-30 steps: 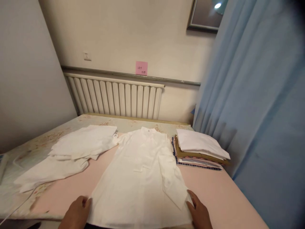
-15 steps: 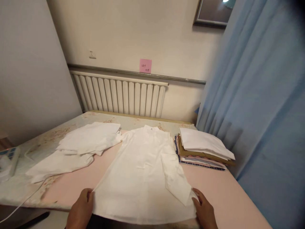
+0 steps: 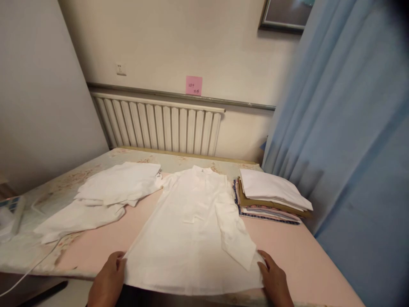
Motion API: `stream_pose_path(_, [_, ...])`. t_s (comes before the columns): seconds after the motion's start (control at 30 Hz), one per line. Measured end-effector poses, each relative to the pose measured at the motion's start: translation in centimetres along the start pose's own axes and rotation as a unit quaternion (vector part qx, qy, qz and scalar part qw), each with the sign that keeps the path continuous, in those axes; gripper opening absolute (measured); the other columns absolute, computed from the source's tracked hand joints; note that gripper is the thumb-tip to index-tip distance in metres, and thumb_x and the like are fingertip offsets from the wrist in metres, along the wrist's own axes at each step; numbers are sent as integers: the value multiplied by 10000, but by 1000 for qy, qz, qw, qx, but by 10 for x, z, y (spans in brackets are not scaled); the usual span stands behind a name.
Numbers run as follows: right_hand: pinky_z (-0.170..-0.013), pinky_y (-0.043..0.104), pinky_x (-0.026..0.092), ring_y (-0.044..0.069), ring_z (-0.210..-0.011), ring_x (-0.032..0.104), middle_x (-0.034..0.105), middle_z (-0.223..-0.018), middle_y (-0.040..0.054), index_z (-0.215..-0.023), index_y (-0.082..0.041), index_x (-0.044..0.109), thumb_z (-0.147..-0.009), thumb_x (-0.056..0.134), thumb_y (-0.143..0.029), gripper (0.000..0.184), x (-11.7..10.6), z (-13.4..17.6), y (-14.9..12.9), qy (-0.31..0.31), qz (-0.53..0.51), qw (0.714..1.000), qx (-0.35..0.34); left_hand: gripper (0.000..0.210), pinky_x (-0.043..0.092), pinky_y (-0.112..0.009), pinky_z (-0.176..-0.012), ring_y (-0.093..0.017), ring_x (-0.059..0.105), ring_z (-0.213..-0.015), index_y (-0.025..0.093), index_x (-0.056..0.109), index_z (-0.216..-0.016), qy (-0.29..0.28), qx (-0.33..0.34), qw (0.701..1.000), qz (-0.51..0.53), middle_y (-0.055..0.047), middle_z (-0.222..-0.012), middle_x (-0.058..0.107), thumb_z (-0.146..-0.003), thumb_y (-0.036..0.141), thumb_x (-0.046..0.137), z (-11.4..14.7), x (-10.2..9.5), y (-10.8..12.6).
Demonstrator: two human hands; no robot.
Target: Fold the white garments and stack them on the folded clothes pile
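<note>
A white shirt lies spread on the pink cloth, collar toward the wall and hem at the table's near edge. Its right-hand sleeve is folded down over the body. My left hand pinches the hem's left corner between thumb and fingers. At the opposite corner my right hand grips the fabric in the same way, just beside the sleeve's end. Between the two hands the hem is stretched fairly straight.
Left of the shirt lies a loose pile of white garments. To its right sits a stack of folded clothes, white on top. A white cord trails over the near left edge. A blue curtain hangs at right; a radiator stands behind.
The camera view has shifted slightly. The shirt lies almost the same, and both hands keep their hold on the hem corners.
</note>
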State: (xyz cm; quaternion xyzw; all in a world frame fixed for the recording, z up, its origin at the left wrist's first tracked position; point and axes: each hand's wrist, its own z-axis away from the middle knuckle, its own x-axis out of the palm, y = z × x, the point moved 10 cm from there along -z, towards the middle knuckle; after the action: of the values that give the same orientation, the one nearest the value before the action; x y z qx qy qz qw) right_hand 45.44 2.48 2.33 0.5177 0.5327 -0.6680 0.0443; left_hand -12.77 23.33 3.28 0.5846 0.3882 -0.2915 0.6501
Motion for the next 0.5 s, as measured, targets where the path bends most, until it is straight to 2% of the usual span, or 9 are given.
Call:
stream_pose_path(0.13, [-935,386,473,269,-1032,620,673,-1111,116,-1139,-154,632,-832,384,-382,456,-8,3,-10,31,81,995,-53,317,458,-368,-808,-263,642,-920,234,537,-1064,-4,2,1000,-7,-76,-1031,672,-872,430,377,2,0,2])
stream_pose_path(0.2, [-994,426,432,286,-1094,575,647,-1144,145,-1137,-129,623,-857,364,-386,460,-12,2,-29,66,108,986,-104,327,460,-371,-808,-260,640,-909,231,536,-1069,-9,-1,1000,-12,-73,-1022,664,-871,435,375,2,1,3])
stream_pose_path(0.27, [-1036,442,402,286,-1141,541,635,-1169,149,-1142,-127,618,-881,355,-386,452,-8,0,-56,88,112,977,-161,327,462,-369,-803,-256,638,-899,222,538,-1064,-7,5,1000,-14,-74,-1008,658,-867,431,380,2,1,4])
stream_pose_path(0.37, [-1054,460,400,273,-1168,539,618,-1220,147,-1178,-126,609,-927,325,-356,444,22,-6,-100,82,89,967,-225,315,464,-361,-796,-250,635,-898,212,539,-1053,-1,16,1000,-10,-75,-996,656,-859,407,387,2,0,5])
stream_pose_path(0.5, [-1066,477,408,268,-1233,513,560,-1325,134,-1238,-145,589,-950,332,-314,421,83,-10,-165,35,54,949,-307,290,464,-350,-790,-249,633,-931,217,536,-1043,0,17,1000,-7,-75,-1018,655,-856,376,382,3,-1,6])
